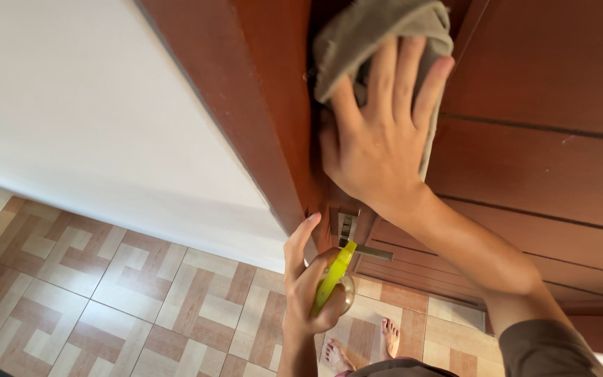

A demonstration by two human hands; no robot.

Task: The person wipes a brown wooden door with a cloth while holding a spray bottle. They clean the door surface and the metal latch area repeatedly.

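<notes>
Grey cloth (378,35), upper centre of frame, lies pinned against the brown door (539,146) under the right hand (378,132), fingers spread flat. Lower centre, the left hand (308,293) clamps a yellow-green spray bottle (333,279), its body mostly hidden.

Only package-type thing here is a small spray bottle (335,279), low in the middle of the shot, just below the metal door handle (357,241). It's got a bright yellow-green trigger top over a rounded clear body. No labels, signs or screens visible anywhere.
</notes>
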